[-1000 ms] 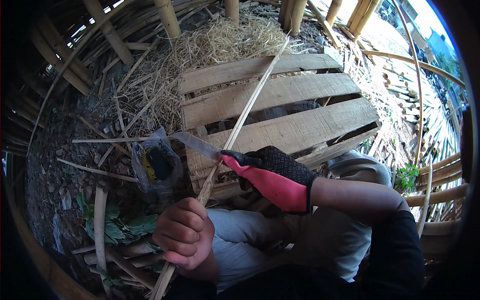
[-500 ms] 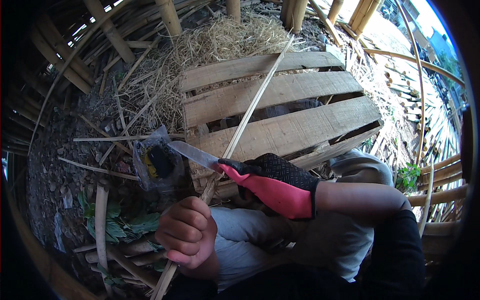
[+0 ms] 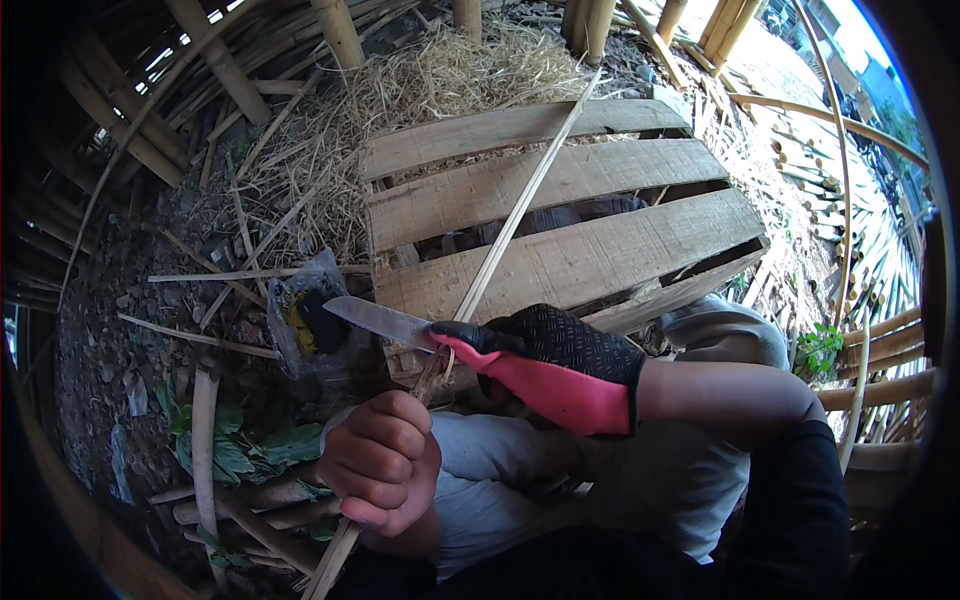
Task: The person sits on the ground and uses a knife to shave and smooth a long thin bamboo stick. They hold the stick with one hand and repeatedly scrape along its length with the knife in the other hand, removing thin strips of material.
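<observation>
My bare left hand (image 3: 383, 462) is closed in a fist around a long split bamboo strip (image 3: 515, 218), whose lower end comes out beneath the fist. The strip slants up and to the right across a slatted wooden crate (image 3: 560, 260). In a pink and black glove, my right hand (image 3: 540, 365) grips a knife (image 3: 378, 320); the handle is hidden by the glove. The blade points left and lies across the strip just above my left fist. A thin curled shaving shows by the gloved thumb.
Left of the crate lies a clear plastic bag (image 3: 318, 318) with yellow and black contents. Dry bamboo shavings (image 3: 450, 80) heap behind the crate. Loose strips and a bamboo pole (image 3: 203, 440) lie on the left ground. Bamboo posts (image 3: 338, 35) stand along the back.
The knife and my right hand have shifted slightly left, and the blade's tip sits a little farther left. My left fist and the strip have moved slightly right. A curled shaving now shows near the blade.
</observation>
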A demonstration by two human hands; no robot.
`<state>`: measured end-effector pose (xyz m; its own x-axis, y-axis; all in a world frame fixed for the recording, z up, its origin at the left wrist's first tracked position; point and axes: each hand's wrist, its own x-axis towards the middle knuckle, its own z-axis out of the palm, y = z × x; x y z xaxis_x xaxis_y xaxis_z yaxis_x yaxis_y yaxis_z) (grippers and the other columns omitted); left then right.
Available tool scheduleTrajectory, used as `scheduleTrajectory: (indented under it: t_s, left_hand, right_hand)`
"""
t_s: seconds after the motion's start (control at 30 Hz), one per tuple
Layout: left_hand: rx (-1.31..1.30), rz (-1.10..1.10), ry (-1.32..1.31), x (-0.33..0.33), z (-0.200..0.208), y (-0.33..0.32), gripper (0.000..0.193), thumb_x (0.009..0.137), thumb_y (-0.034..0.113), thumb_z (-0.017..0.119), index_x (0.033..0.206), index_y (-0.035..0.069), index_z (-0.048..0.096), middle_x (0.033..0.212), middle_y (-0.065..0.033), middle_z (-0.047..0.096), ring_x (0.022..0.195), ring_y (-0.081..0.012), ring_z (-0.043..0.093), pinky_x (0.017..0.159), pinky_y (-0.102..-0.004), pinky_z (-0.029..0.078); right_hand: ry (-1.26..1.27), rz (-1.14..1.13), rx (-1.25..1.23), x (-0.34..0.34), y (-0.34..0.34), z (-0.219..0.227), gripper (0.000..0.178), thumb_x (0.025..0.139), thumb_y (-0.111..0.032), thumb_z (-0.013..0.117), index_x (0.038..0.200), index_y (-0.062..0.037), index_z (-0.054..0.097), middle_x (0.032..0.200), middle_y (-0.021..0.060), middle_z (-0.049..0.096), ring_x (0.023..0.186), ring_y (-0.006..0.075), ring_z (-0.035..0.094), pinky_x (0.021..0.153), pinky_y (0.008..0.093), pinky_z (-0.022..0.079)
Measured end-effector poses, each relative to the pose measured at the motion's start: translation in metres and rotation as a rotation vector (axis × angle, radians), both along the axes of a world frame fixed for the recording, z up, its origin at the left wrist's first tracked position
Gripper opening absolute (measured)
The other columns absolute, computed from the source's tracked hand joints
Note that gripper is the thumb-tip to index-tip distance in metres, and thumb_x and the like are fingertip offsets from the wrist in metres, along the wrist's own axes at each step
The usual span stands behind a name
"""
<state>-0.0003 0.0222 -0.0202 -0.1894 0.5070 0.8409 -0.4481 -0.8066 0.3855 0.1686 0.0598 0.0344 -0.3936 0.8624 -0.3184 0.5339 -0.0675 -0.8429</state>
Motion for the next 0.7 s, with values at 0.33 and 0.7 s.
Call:
scheduleTrajectory:
  t_s: [0.33, 0.7]
  left_hand:
    - [0.000, -0.001, -0.023, 0.007, 0.001, 0.000, 0.064, 0.107, 0.037, 0.039, 0.048, 0.017, 0.026, 0.044, 0.0058, 0.028, 0.041, -0.0090, 0.024, 0.052, -0.0282, 0.025]
    - [-0.029, 0.019, -0.008, 0.006, -0.001, 0.000, 0.062, 0.108, 0.038, 0.037, 0.050, 0.017, 0.026, 0.048, 0.0043, 0.030, 0.044, -0.0103, 0.029, 0.052, -0.0296, 0.028]
  right_hand:
    - [0.231, 0.077, -0.233, 0.003, -0.010, 0.004, 0.045, 0.105, -0.045, 0.041, 0.117, -0.0068, 0.061, 0.077, 0.0017, 0.060, 0.071, 0.0157, 0.058, 0.069, 0.0307, 0.048]
    - [0.247, -0.231, -0.717, 0.010, 0.017, 0.049, 0.070, 0.101, -0.063, 0.038, 0.127, -0.0011, 0.056, 0.088, -0.0009, 0.059, 0.060, 0.0059, 0.047, 0.056, 0.0233, 0.043]
